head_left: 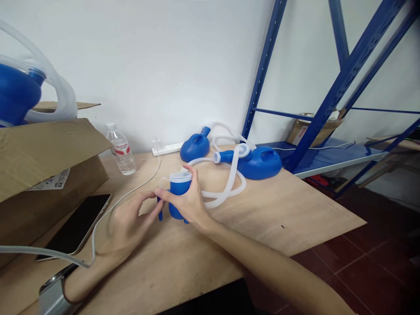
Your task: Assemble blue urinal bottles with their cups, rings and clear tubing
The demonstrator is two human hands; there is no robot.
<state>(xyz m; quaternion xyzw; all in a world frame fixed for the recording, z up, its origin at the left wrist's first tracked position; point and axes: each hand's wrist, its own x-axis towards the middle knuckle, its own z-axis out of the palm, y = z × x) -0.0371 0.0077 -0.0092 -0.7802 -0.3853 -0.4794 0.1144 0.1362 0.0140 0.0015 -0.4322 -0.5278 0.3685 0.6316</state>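
Blue cup [178, 187] is just below mid-frame, right hand [194, 204] curled round it. Left hand [129, 218] has fingertips close together, can't tell on what. Probably light, stiffish plastic; grab the body.

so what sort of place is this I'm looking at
Probably a small workshop or storeroom, though I can't be certain: there's a blue metal rack, a plain wooden table and an open cardboard box.
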